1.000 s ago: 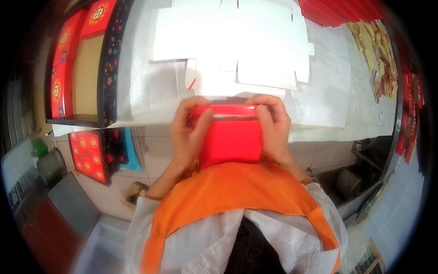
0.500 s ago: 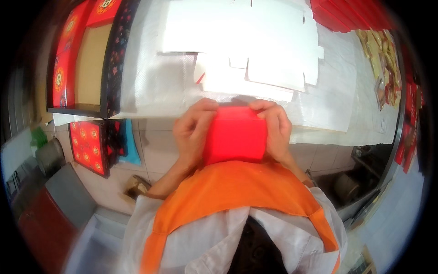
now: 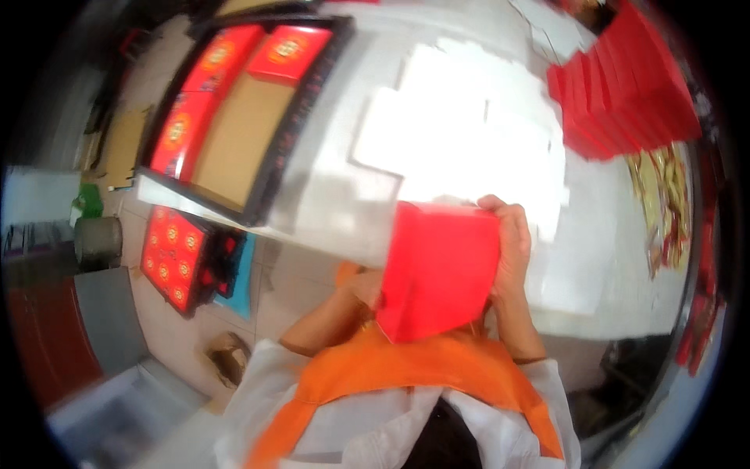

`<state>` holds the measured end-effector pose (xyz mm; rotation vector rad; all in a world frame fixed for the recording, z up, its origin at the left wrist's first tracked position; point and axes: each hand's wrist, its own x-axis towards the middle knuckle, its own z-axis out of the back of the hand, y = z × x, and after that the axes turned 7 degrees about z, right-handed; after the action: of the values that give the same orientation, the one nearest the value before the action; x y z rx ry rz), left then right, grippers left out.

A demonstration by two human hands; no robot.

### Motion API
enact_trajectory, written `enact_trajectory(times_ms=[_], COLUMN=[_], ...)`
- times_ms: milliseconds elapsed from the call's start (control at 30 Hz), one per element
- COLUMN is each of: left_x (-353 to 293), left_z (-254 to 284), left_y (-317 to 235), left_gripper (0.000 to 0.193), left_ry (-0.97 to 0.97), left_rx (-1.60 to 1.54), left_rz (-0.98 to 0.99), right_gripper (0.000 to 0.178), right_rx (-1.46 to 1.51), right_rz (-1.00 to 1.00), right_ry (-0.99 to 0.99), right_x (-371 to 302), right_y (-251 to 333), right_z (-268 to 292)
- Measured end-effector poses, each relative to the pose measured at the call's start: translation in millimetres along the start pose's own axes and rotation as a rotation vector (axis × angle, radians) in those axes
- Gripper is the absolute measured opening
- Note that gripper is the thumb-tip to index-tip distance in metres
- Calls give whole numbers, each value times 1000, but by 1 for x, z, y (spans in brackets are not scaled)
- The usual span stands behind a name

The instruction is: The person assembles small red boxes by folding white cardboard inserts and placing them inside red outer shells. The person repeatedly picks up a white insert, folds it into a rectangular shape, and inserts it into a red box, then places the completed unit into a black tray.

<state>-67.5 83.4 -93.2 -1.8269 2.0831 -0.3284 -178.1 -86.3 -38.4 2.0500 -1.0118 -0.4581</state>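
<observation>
A plain red cardboard box (image 3: pixel 441 266) is in front of my chest, tilted so that a broad red face shows. My right hand (image 3: pixel 512 242) is closed on its right edge, fingers bent over the upper right corner. On the other side, my left hand (image 3: pixel 364 288) reaches behind the box's lower left edge; its fingers are hidden and the hand is blurred. Just beyond the box, flat white card blanks (image 3: pixel 461 117) lie stacked on the table, overlapping one another.
At the left, a black-rimmed tray (image 3: pixel 258 211) holds several red patterned boxes (image 3: pixel 215 59). Red boxes (image 3: pixel 625 86) are stacked at the far right, with gold packets (image 3: pixel 664 203) nearer. Below the table's edge stands a red patterned case (image 3: pixel 173 252); a cardboard carton (image 3: pixel 226 359) is on the floor.
The red box has turned and tilted, showing a larger face. My left hand has left its top edge and slid down behind its left side. The whole view has swung, showing more of the table.
</observation>
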Motion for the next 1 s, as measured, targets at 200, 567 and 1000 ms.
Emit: enact_trajectory(times_ms=[200,567,1000], left_x=[11,-68,-44], left_z=[-40,-7,114], left_y=[-37,-262,-286], left_gripper=[94,99,56], left_ry=[-158,-1329,-1241], left_rx=[315,1770,1386], left_rz=[-62,-145,-438], right_gripper=[17,32,20], right_rx=[20,-199,-369], right_rz=[43,94,59], right_ry=[178,-68,-118], right_x=[38,70,57], right_y=[5,20,10], right_z=[-35,19,56])
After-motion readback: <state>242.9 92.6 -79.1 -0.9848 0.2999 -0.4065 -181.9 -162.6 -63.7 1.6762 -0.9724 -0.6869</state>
